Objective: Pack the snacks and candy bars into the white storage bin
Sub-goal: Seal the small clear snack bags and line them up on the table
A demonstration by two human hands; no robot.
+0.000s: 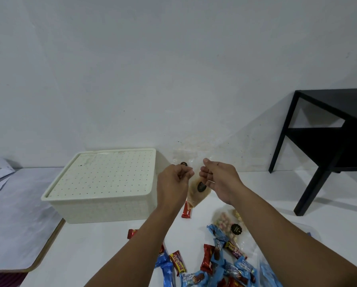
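Blue and red candy bars (212,266) scattered lower centre on counter (94,245). Left hand (173,181), right hand (219,179) pinching clear snack bag (198,189) mid-frame. White bin (103,183) left, lid on. Risk: bag slipping, nowhere to drop.

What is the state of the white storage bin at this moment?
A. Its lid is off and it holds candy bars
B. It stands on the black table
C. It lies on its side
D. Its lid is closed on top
D: the perforated lid sits flat on the white storage bin, which stands upright on the white surface.
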